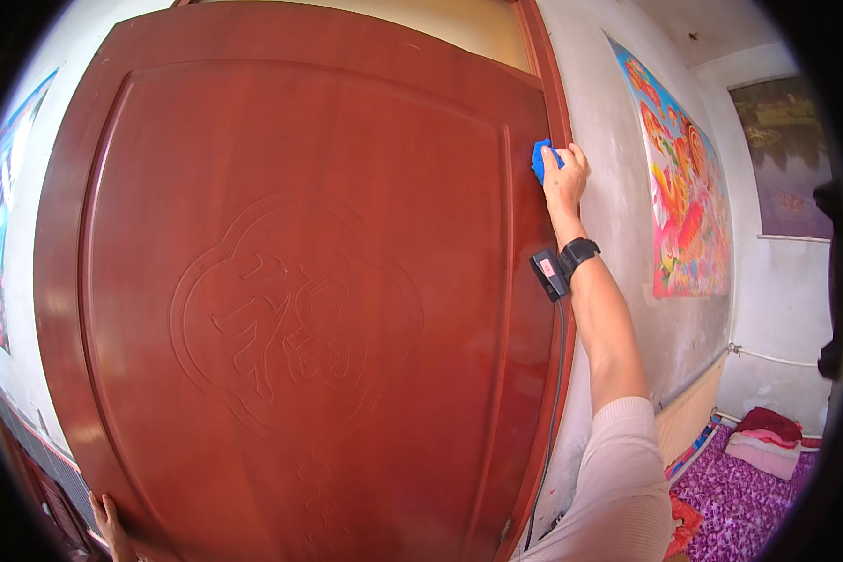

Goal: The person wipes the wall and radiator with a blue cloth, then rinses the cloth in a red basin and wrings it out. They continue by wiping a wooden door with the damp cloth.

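A reddish-brown wooden door point(442, 281) with a raised panel border and a carved character fills most of the view. High at its right edge, my right hand point(566, 175) pinches a crumpled blue cloth point(542, 163) against the wood beside the door frame point(560, 112). A black strap point(580, 254) circles my right wrist and carries a small black device point(548, 275). At the lower left, my left hand point(107, 520) straddles the door's left edge with its digits; the rest of that arm is cut off by the picture's rim.
A dark cable point(556, 379) runs down from the wrist device. Colourful posters hang on the walls, one point(688, 190) to the right. Below it is a purple patterned bed cover point(734, 502) with folded textiles point(766, 449). A pipe point(776, 358) crosses the far wall.
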`<state>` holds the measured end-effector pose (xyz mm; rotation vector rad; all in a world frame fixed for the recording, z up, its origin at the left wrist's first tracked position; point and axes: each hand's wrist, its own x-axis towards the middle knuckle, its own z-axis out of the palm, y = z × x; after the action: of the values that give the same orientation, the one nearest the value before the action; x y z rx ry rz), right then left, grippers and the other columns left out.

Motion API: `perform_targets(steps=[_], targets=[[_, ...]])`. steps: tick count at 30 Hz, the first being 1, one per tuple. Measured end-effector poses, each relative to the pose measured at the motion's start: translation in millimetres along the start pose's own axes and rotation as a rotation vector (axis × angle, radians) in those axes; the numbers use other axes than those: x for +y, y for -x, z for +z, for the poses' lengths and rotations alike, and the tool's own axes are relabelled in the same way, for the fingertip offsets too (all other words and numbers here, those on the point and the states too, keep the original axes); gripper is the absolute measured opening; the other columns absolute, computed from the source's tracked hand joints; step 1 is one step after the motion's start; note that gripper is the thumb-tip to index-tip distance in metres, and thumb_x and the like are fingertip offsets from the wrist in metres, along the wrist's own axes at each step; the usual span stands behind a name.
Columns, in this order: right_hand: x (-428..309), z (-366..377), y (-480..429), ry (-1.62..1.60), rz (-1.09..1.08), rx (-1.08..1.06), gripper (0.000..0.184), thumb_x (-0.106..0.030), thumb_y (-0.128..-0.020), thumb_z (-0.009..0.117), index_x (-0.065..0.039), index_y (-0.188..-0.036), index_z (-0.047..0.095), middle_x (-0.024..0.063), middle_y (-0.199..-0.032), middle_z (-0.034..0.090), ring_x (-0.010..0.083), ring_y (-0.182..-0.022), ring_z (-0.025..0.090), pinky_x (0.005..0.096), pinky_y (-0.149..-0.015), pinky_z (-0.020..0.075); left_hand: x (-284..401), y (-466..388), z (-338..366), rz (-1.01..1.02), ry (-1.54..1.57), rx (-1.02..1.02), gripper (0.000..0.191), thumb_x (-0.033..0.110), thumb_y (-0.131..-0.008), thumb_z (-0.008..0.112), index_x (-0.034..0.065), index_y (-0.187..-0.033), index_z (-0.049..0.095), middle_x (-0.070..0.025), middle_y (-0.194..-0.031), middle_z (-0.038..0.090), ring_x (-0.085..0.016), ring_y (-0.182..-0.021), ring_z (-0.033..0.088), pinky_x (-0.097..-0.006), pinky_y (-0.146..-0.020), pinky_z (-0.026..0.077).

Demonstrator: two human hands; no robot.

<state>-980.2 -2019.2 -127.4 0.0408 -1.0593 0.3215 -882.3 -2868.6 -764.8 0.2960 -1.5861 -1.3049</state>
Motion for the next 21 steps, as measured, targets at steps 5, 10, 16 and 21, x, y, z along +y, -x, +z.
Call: perform_targets(steps=[5,10,16,21], targets=[[-3.6,-15.6,23.5,0.062,-0.005,-0.321,0.070,-0.047,-0.083,0.075,-0.014,-0.140,0.053,0.0110,-0.147,0.047,0.0341,-0.138,0.041,0.0570,-0.106,0.0383,64.2,35.3,-1.2,-0.067,0.013,-0.051,0.070,0.046,-0.102,0.056,-0.0003,-0.150,0.038,-0.0212,-0.148,0.046,-0.031,-0.131,0.046,-0.0414,-0.112,0.037],[-2.2,-20.5,-9.4,-0.278,0.081,-0.300,0.054,-0.021,-0.084,0.079,-0.002,-0.131,0.060,0.0133,-0.124,0.065,0.0247,-0.112,0.064,0.0361,-0.098,0.0496,108.3,49.5,6.4,-0.094,-0.072,-0.030,0.068,0.041,-0.104,0.055,-0.0001,-0.154,0.033,-0.0205,-0.149,0.045,-0.031,-0.132,0.045,-0.0403,-0.112,0.036],[2.8,-6.9,-34.0,-0.199,0.064,-0.122,0.055,-0.026,-0.081,0.081,-0.006,-0.128,0.060,0.0197,-0.124,0.065,0.0357,-0.115,0.062,0.0421,-0.100,0.0487,99.2,43.2,9.8,-0.042,-0.076,-0.023,0.071,0.041,-0.104,0.055,0.0013,-0.157,0.028,-0.0187,-0.145,0.048,-0.030,-0.127,0.048,-0.0384,-0.108,0.039],[-62.8,5.6,9.3,-0.103,-0.088,-0.037,0.041,-0.015,-0.083,0.076,-0.001,-0.120,0.063,0.0212,-0.123,0.062,0.0403,-0.113,0.058,0.0487,-0.099,0.0452,15.3,11.3,-2.1,-0.054,0.018,-0.042,0.067,0.036,-0.103,0.057,-0.0011,-0.153,0.033,-0.0155,-0.138,0.050,-0.025,-0.124,0.049,-0.0346,-0.107,0.039]])
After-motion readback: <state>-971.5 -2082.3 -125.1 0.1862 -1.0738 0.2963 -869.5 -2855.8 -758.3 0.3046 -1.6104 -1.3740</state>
